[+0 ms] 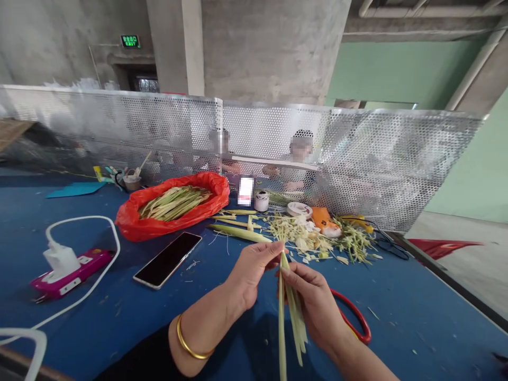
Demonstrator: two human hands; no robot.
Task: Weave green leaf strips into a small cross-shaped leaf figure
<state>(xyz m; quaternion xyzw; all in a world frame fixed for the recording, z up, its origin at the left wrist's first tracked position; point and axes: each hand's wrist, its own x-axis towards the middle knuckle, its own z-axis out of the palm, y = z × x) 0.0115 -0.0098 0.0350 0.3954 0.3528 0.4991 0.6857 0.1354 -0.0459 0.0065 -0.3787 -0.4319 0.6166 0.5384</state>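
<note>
My left hand (251, 270) pinches the top end of a bundle of pale green leaf strips (292, 317) above the blue table (397, 312). My right hand (313, 301) wraps its fingers round the same strips lower down. The strips hang down towards me past my right wrist. A gold bangle (187, 343) sits on my left wrist. A red-handled tool (355, 317) lies on the table partly under my right hand.
A red bag of green strips (174, 207) lies at the back left, with a black phone (168, 259) in front of it. A pink power strip with a white charger (65, 267) sits left. Leaf trimmings (317, 238) pile by the perforated metal screen (357, 153); people sit behind it.
</note>
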